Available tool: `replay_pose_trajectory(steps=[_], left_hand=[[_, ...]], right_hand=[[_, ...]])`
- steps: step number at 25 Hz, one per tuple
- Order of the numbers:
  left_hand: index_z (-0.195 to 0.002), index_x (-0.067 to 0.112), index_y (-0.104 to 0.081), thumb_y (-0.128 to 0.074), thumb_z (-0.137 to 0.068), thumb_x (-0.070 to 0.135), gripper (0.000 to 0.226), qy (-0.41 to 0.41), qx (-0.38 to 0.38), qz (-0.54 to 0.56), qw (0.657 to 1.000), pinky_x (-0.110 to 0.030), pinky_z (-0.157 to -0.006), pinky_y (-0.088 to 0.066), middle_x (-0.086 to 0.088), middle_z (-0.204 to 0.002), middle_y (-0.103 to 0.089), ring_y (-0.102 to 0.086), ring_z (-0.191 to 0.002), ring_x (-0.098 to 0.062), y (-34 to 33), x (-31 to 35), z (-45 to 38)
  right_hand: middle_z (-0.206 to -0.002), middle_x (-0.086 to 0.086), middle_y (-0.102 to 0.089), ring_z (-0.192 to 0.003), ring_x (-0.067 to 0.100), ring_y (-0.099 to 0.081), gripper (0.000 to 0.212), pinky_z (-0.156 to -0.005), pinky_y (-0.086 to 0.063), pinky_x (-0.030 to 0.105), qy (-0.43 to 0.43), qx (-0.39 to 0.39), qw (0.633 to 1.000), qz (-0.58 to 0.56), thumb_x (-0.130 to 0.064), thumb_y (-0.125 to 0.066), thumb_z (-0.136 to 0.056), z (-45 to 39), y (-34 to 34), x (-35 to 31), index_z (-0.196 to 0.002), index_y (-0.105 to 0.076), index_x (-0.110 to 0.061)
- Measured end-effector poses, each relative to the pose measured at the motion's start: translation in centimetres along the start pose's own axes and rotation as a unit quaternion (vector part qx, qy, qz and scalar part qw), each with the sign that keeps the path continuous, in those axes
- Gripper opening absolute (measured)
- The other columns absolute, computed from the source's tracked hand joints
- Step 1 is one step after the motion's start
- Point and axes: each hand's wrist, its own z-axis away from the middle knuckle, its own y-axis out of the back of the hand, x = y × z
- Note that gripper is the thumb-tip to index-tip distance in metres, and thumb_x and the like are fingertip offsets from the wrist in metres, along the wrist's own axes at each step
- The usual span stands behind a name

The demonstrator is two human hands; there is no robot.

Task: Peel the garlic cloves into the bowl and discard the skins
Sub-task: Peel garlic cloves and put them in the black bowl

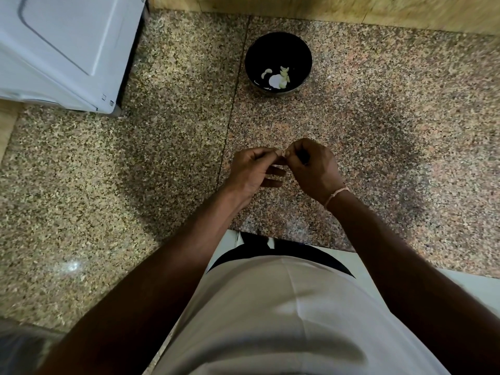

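A dark round bowl (278,44) stands on the speckled granite counter (162,158), well beyond my hands. Several peeled garlic cloves (284,75) lie at its bottom, with a bright glint beside them. In front of my body, my left hand (254,171) and my right hand (315,169) meet fingertip to fingertip over the counter. Between them they pinch a small garlic clove (282,153), mostly hidden by the fingers. A thin band circles my right wrist.
A white appliance (67,50) fills the far left corner of the counter. A wooden wall strip (324,9) runs along the back. The counter's front edge (297,244) lies just before my white shirt.
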Motion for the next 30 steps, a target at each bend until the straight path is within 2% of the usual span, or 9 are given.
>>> replay_pose_trajectory(steps=[4, 8, 17, 21, 24, 26, 28, 30], left_hand=[[-0.106, 0.003, -0.078, -0.075, -0.097, 0.018, 0.018, 0.004, 0.009, 0.004, 1.000, -0.033, -0.058, -0.061, -0.015, -0.097, -0.080, -0.076, -0.077, -0.026, 0.0, -0.1, 0.0], [-0.109, 0.007, -0.078, -0.076, -0.096, 0.018, 0.017, 0.030, 0.016, 0.034, 0.999, -0.035, -0.061, -0.062, -0.016, -0.103, -0.080, -0.078, -0.080, -0.027, 0.1, -0.4, 0.0], [-0.112, 0.011, -0.079, -0.076, -0.096, 0.019, 0.018, 0.055, 0.006, 0.063, 0.996, -0.034, -0.060, -0.063, -0.014, -0.110, -0.079, -0.078, -0.082, -0.022, 0.6, -0.9, -0.4], [-0.114, 0.008, -0.076, -0.074, -0.097, 0.016, 0.019, 0.059, 0.022, 0.060, 0.996, -0.036, -0.061, -0.064, -0.015, -0.108, -0.079, -0.077, -0.079, -0.021, 0.7, -1.1, -0.4], [-0.103, 0.013, -0.079, -0.074, -0.098, 0.017, 0.008, 0.061, 0.028, 0.057, 0.996, -0.037, -0.060, -0.065, -0.014, -0.103, -0.080, -0.077, -0.076, -0.021, 0.8, -1.1, -0.3], [-0.095, 0.018, -0.082, -0.075, -0.097, 0.017, 0.008, 0.063, 0.033, 0.056, 0.996, -0.037, -0.059, -0.064, -0.013, -0.100, -0.080, -0.076, -0.075, -0.022, 0.8, -1.1, -0.4], [-0.092, 0.020, -0.083, -0.076, -0.096, 0.018, 0.009, 0.066, 0.040, 0.052, 0.996, -0.036, -0.058, -0.063, -0.013, -0.098, -0.080, -0.076, -0.075, -0.023, 0.7, -1.0, -0.5], [-0.092, 0.020, -0.083, -0.077, -0.095, 0.018, 0.007, 0.067, 0.039, 0.050, 0.996, -0.036, -0.058, -0.063, -0.013, -0.098, -0.080, -0.077, -0.075, -0.023, 0.7, -1.0, -0.6]], right_hand=[[-0.079, 0.007, -0.069, -0.069, 0.026, -0.065, 0.015, -0.059, -0.050, 0.038, 0.008, -0.003, 1.000, 0.007, -0.020, -0.061, -0.099, 0.2, -0.2, 0.0, -0.094, -0.066, -0.008], [-0.081, 0.010, -0.070, -0.070, 0.030, -0.064, 0.016, -0.061, -0.051, 0.042, -0.034, -0.013, 0.998, -0.049, -0.019, -0.059, -0.101, 0.1, -0.2, 0.4, -0.095, -0.066, -0.005], [-0.083, 0.014, -0.072, -0.077, 0.038, -0.069, 0.019, -0.070, -0.058, 0.055, -0.107, -0.004, 0.991, -0.075, -0.021, -0.057, -0.102, 0.1, -0.3, 1.0, -0.094, -0.066, -0.006], [-0.085, 0.002, -0.074, -0.075, 0.027, -0.071, 0.016, -0.065, -0.058, 0.045, -0.098, -0.007, 0.993, -0.065, -0.017, -0.056, -0.102, -0.2, -0.4, 1.1, -0.100, -0.072, -0.016], [-0.085, -0.014, -0.070, -0.070, -0.001, -0.066, 0.009, -0.060, -0.050, 0.018, -0.053, -0.006, 0.998, -0.022, -0.021, -0.064, -0.097, -0.3, -0.5, 1.0, -0.100, -0.073, -0.023], [-0.088, -0.015, -0.071, -0.070, -0.007, -0.063, 0.010, -0.058, -0.041, 0.004, -0.018, -0.011, 1.000, 0.003, -0.022, -0.071, -0.092, -0.2, -0.7, 1.0, -0.101, -0.074, -0.023], [-0.089, -0.012, -0.072, -0.072, -0.006, -0.062, 0.010, -0.058, -0.039, 0.002, 0.013, -0.006, 0.999, 0.030, -0.025, -0.073, -0.091, -0.2, -0.8, 0.9, -0.100, -0.075, -0.023], [-0.086, -0.010, -0.072, -0.070, -0.003, -0.062, 0.008, -0.058, -0.045, 0.009, 0.029, 0.008, 0.999, 0.040, -0.026, -0.072, -0.091, -0.2, -0.9, 0.8, -0.097, -0.075, -0.022]])
